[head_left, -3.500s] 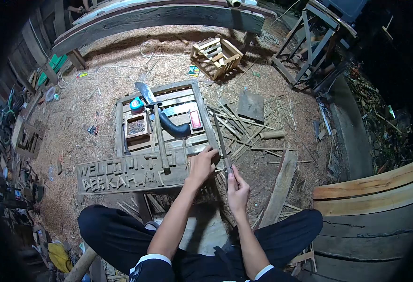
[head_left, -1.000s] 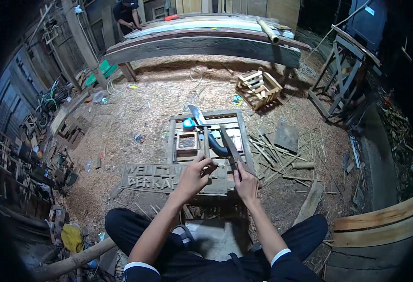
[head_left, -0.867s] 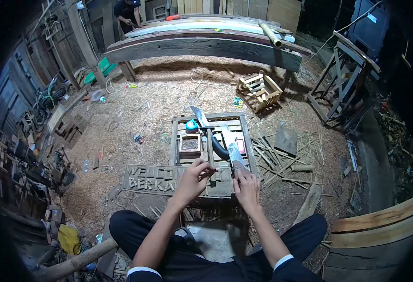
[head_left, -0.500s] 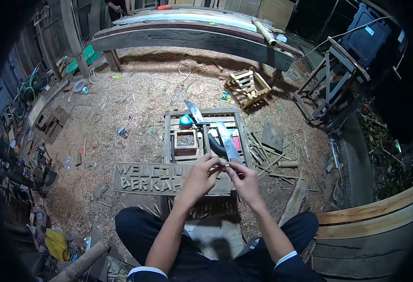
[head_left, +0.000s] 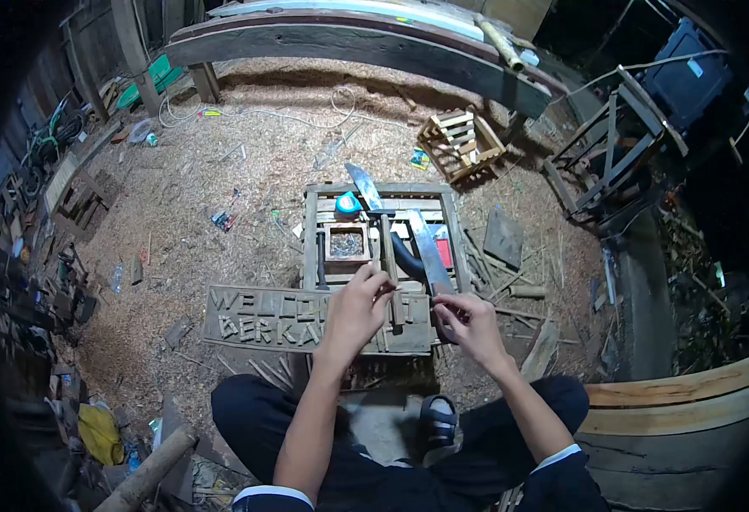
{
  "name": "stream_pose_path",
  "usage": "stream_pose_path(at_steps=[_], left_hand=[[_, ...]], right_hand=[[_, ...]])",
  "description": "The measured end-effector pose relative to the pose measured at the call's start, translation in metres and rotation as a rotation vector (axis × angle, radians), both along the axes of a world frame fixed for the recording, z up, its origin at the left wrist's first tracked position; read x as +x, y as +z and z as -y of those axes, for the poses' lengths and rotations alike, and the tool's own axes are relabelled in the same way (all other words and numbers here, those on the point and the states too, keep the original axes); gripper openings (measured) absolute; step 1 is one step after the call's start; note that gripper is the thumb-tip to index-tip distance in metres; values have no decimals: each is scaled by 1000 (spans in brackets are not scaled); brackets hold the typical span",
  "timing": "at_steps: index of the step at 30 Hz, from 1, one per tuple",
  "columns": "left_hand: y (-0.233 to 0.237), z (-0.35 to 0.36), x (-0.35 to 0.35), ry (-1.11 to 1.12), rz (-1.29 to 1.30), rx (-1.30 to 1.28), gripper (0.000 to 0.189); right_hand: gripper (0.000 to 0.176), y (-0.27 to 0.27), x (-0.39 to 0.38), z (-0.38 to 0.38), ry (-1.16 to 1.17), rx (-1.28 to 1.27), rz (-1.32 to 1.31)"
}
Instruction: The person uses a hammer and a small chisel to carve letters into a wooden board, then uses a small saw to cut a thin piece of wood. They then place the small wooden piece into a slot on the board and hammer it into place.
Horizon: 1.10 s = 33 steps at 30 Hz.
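Note:
My left hand point(head_left: 357, 309) is closed in a pinch above the right part of a wooden sign board point(head_left: 221, 328) with raised wood-strip letters. What its fingertips hold, if anything, is too small to make out. My right hand point(head_left: 470, 324) pinches too, at the board's right end beside the lower part of a handsaw point(head_left: 428, 247); its fingers hide any small thing. Between the hands lies a hammer point(head_left: 388, 252), handle toward me. Beyond are a broad blade point(head_left: 362, 183), a blue tape measure point(head_left: 348, 204) and a wooden box point(head_left: 345, 263) of nails on a slatted table point(head_left: 310, 224).
A wooden crate point(head_left: 460, 145) lies tilted on the shavings-covered ground. A long timber bench point(head_left: 349, 64) spans the back. Bamboo and wood scraps point(head_left: 524, 292) lie right of the table, planks point(head_left: 682, 401) at lower right. A wooden stand point(head_left: 605, 162) stands at right.
My hands have moved apart from their meeting point over the board, the left slightly left and the right toward the right. The view has shifted, and a sandalled foot now shows below.

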<state>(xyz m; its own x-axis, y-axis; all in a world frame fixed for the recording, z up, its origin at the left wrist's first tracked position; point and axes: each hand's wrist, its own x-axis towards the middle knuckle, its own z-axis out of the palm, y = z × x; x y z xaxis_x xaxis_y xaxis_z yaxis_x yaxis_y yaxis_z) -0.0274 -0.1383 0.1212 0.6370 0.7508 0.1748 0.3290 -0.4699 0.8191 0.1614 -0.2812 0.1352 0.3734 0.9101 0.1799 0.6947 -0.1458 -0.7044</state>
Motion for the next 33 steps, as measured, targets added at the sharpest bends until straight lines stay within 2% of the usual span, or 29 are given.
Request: stream_pose_path(at_steps=[1, 6, 9, 10, 11, 13, 18, 24, 27, 29, 33], left_hand=[[-10, -1, -3, 5, -30, 5, 13], [-51, 0, -2, 46, -12, 46, 14], [-67, 2, -9, 2, -48, 56, 16], [-69, 4, -11, 6, -84, 56, 17], [-72, 3, -15, 12, -104, 54, 17], [-80, -2, -21, -25, -223, 164, 14], [-91, -16, -15, -8, -269, 251, 19], [-99, -18, 18, -8, -169, 374, 33], [-102, -9, 18, -20, -128, 385, 32], [-102, -1, 13, -8, -131, 352, 31], [-106, 9, 0, -15, -114, 336, 30]], right_hand=[[20, -11, -1, 5, 38, 37, 76], [32, -55, -1, -18, 63, -111, -95], [31, -74, -11, -37, 172, 54, -137], [26, -81, -11, -40, 196, 55, -44], [26, -84, -10, -40, 202, 55, -64], [21, -84, -6, -42, 249, 31, 24], [15, -81, 1, -40, 332, 139, 22], [18, -98, 1, -22, 338, 123, 51], [18, -119, -3, -10, 388, 113, 129], [23, -128, -8, -5, 411, 237, 234], [29, -147, -12, 6, 446, 237, 333]])
